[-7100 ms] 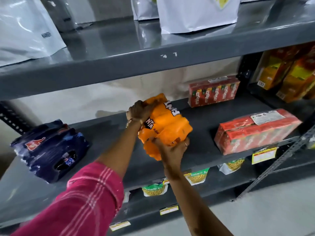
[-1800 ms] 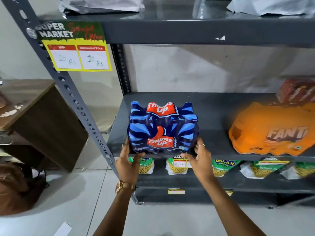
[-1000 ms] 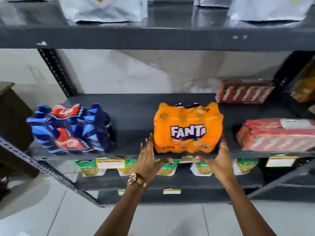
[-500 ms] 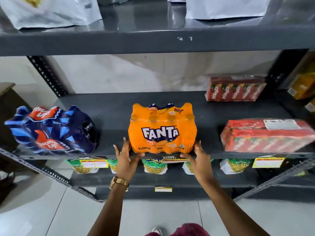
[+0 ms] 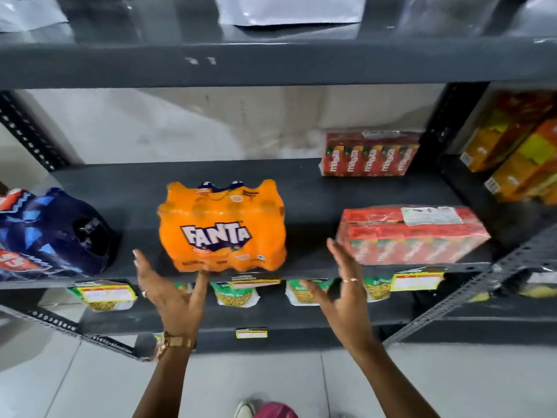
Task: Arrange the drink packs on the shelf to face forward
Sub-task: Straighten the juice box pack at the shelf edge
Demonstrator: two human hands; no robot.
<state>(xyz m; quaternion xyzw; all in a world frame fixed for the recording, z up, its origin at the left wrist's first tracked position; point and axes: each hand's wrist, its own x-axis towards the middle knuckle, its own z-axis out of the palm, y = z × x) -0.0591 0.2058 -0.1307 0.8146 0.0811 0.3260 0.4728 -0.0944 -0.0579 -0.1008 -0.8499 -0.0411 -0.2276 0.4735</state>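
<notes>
The Fanta pack (image 5: 222,227) stands upright near the front edge of the shelf (image 5: 310,191), its logo facing forward. Just below and left of the Fanta pack, the left hand (image 5: 171,292) is open with fingers (image 5: 141,265) spread; its thumb tip seems to reach the pack's bottom edge, though blur makes contact unclear. It wears a watch (image 5: 174,343) at the wrist. Right of the Fanta pack, the right hand (image 5: 343,292) is open too, palm turned toward the pack, grasping nothing and apart from it. Left of the Fanta pack lies a blue pack (image 5: 51,233), turned at an angle. Right of it sits a red carton pack (image 5: 413,235) at the front edge, and another red pack (image 5: 369,153) stands farther back. Below the Fanta pack, snack bags (image 5: 236,294) line the lower shelf.
</notes>
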